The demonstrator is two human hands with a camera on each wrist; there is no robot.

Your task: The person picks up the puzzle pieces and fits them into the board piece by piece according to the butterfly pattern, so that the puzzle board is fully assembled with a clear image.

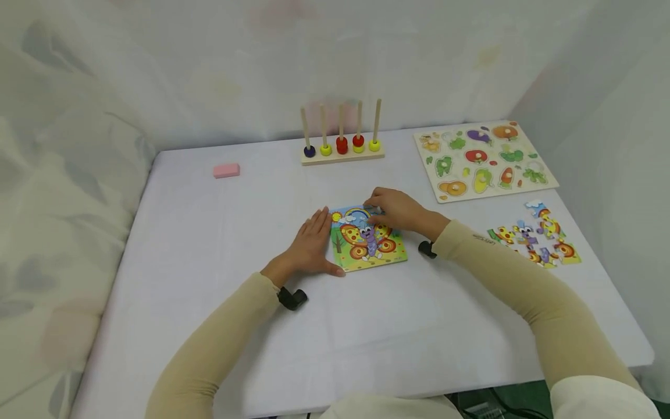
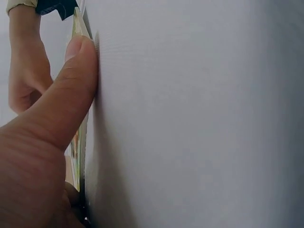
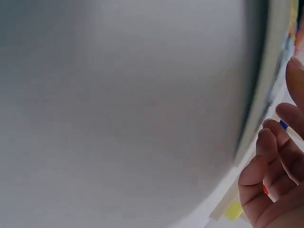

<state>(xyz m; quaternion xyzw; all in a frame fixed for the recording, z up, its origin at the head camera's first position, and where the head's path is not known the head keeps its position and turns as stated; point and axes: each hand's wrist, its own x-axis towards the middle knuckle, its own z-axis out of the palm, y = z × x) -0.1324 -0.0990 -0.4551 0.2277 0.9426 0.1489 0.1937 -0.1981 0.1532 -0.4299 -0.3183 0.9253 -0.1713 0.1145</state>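
A square puzzle board (image 1: 361,259) with a purple butterfly, rainbow and tree lies flat on the white table. My left hand (image 1: 310,247) rests along its left edge, fingers straight together, thumb at the near left corner. In the left wrist view the left thumb (image 2: 73,90) lies against the board's edge. My right hand (image 1: 400,209) is over the board's upper right corner, which it partly hides. In the right wrist view the right hand's fingers (image 3: 254,173) bend loosely above the board, the thumb (image 3: 295,83) apart from them.
Loose butterfly puzzle pieces (image 1: 565,250) lie on the right, near the right forearm. Behind them is a vegetable peg board (image 1: 463,169). A wooden stand (image 1: 342,159) with pegs and colored beads stands at the back. On the left lies a pink block (image 1: 226,170).
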